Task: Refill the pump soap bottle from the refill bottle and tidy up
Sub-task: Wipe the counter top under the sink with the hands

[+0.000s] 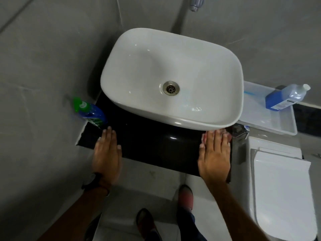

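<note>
- Pump soap bottle (90, 113): green pump head, blue body, at the far-left corner of the black tabletop (147, 136), against the wall, beside the basin's left rim. Upright, I think; the view is from almost straight above.
- Refill bottle (286, 98): blue, white cap, lying tilted in a clear tray (278, 126) past the tabletop's right edge, cap pointing far-right.
- Left hand (106, 153): flat on the tabletop's near-left edge, fingers straight and together, holding nothing. Pump bottle sits just beyond its fingertips, so that hand is nearer.
- Right hand (215, 153): flat at the near-right edge, fingers straight, empty. Refill bottle is well apart, far-right of it.
- My read: nothing started; the left takes the pump, the right reaches for the refill.
- White basin (173, 73) fills the tabletop's far part; chrome fitting (240, 131) off its near-right corner.
- Grey tiled walls, toilet (281, 188) on the right.
</note>
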Available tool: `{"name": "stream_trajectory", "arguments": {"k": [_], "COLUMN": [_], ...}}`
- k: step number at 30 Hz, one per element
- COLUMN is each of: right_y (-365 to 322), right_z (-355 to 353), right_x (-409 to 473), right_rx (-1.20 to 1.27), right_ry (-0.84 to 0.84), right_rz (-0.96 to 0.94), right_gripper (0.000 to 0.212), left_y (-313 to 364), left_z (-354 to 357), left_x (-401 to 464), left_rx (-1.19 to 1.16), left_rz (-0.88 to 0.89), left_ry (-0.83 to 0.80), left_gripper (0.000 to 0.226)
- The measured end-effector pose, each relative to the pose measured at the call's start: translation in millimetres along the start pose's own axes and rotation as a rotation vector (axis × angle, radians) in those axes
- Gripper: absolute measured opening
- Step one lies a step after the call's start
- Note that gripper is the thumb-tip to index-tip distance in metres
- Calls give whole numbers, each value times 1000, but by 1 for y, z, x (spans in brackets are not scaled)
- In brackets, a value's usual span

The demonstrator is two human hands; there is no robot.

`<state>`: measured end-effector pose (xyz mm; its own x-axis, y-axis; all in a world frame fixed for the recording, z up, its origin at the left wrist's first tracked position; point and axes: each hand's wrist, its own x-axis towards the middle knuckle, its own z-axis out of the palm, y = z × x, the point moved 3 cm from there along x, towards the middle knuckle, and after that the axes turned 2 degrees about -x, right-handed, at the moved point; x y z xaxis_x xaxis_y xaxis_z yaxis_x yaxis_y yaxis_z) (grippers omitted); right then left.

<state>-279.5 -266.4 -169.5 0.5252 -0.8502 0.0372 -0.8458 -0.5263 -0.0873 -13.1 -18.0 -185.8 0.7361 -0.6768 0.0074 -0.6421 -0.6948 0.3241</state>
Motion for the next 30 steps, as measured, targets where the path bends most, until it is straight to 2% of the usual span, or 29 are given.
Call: {"name": "stream_trajectory", "arguments": {"k": [5, 9, 12, 15, 21, 25, 30], "right_y": [-120, -204, -249, -270, -234, -164, -50], "right_z": [17, 17, 16, 16, 11, 10, 5], "right_x": [-49, -31, -6, 7, -11, -30, -30], "right_rx": [108, 213, 198, 191, 150, 157, 9], "right_ry": [-77, -94, -101, -107, -112, -128, -125], "right_rz": [-236, -427, -550, -558, -615, -468, -258], "right_gripper": [70, 70, 66, 62, 64, 64, 64], "left_y": [-4, -7, -9, -8, -12, -15, -14], "left_z": [2, 4, 7, 7, 9, 11, 11], "left_x": [-1, 0, 0, 0, 0, -1, 0], "left_rx": [11, 31, 32, 77, 15, 8, 11], "left_rz": [6, 1, 1, 15, 11, 35, 35], "left_ry": [-14, 8, 22, 1, 34, 43, 36], "left_gripper": [56, 56, 57, 63, 57, 58, 58]}}
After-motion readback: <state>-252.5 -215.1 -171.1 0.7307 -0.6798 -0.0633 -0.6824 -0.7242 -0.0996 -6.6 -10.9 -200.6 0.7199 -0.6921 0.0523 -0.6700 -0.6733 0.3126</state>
